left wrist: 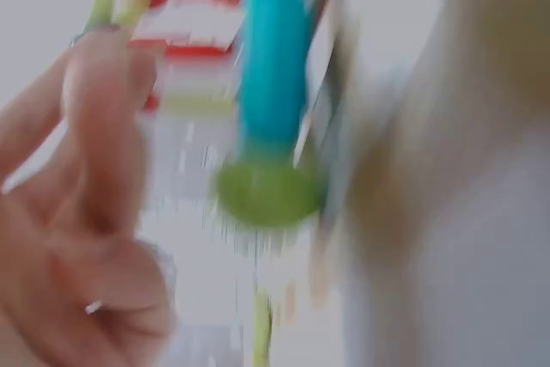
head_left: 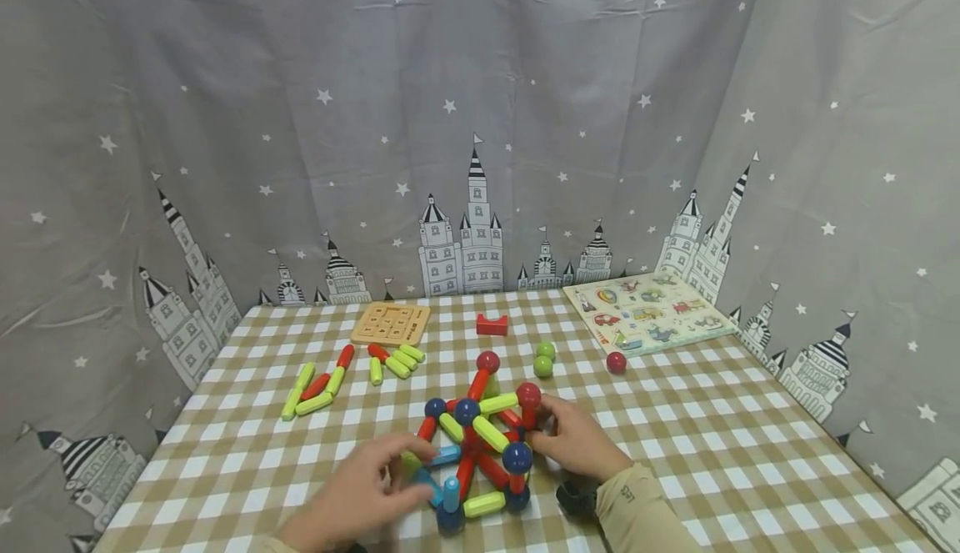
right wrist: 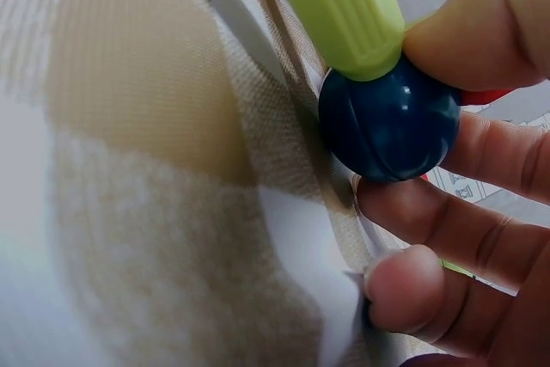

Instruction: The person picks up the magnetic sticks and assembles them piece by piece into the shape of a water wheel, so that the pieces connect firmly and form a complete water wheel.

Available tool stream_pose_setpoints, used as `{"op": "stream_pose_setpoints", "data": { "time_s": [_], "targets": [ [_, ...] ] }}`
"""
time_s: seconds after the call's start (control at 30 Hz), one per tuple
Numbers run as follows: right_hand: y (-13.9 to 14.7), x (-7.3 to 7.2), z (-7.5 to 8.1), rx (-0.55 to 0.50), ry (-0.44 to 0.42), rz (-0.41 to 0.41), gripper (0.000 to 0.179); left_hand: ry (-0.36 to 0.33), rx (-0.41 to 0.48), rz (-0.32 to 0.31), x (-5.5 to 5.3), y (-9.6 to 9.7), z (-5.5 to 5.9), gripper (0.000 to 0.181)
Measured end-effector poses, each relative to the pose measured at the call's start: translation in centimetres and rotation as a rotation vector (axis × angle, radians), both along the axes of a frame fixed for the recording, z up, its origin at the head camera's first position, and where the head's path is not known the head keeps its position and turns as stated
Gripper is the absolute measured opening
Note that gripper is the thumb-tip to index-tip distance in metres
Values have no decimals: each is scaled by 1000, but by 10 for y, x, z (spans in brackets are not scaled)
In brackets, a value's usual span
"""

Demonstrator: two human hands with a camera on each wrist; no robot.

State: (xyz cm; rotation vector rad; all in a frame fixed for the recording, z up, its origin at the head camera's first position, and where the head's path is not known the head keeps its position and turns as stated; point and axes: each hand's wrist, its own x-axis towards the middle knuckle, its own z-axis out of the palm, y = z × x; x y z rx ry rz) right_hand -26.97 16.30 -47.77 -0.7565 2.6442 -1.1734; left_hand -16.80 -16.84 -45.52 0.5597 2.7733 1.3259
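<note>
A construction of red, green and light blue sticks joined by balls stands at the table's front middle. My right hand [head_left: 577,440] grips it at its right side, under a red ball [head_left: 528,395]. In the right wrist view, the thumb and fingers hold a dark blue ball [right wrist: 391,122] with a green stick [right wrist: 339,15] on it. At the construction's left, my left hand [head_left: 360,486] has its fingers loosely bent beside the light blue sticks [head_left: 451,495]. The left wrist view is blurred; a light blue stick [left wrist: 275,66] and green ball [left wrist: 268,193] show apart from that hand.
Loose green and red sticks [head_left: 336,382] lie at the left of the checked cloth. Behind are a wooden number puzzle [head_left: 390,324] and a red block [head_left: 492,326]. Green balls [head_left: 543,366], a red ball [head_left: 616,362] and a picture board [head_left: 652,311] are farther right.
</note>
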Motion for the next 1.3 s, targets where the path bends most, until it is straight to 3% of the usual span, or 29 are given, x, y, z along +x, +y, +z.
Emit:
{"op": "stream_pose_setpoints", "data": {
  "time_s": [0.1,0.17,0.2,0.27,0.4,0.57,0.77,0.97,1.3],
  "targets": [
    [0,0,0,-1,-3,-5,29,130,-102,382,-19,-35,0,32],
    [-1,0,0,2,-3,-7,29,149,-195,624,-30,-58,-3,38],
    [-1,1,0,4,-4,-9,29,135,-246,699,-34,-70,-5,44],
    [-1,1,0,6,-4,-9,27,50,-318,767,-38,-87,-9,53],
    [-1,1,0,4,-7,-11,28,-51,-403,728,-42,-102,-12,53],
    [0,1,1,7,-3,-10,35,-66,-434,690,-42,-101,-12,43],
    [-1,1,0,4,-8,-15,31,-114,-535,655,-38,-94,-11,51],
    [0,1,0,-4,4,-8,30,-74,-679,583,-33,-80,-6,54],
    [-1,2,0,-1,11,-9,27,-141,-777,520,-32,-70,0,53]
  ]
}}
